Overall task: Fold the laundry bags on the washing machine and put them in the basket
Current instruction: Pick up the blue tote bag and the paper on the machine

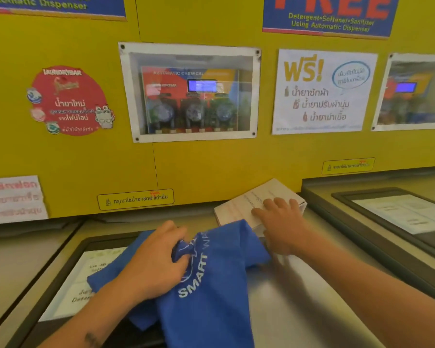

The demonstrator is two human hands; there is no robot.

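A blue laundry bag with white "SMART" lettering lies crumpled on top of the washing machine, draped toward the front edge. My left hand is shut on a bunch of its fabric near the middle. My right hand rests palm down, fingers spread, on a white paper-like sheet or flat box at the back of the machine top, touching the bag's upper right corner. No basket is in view.
A yellow wall panel with posters and a clear-covered dispenser window rises just behind the machine. A dark-framed lid with a label sits to the left. Another machine's lid lies to the right.
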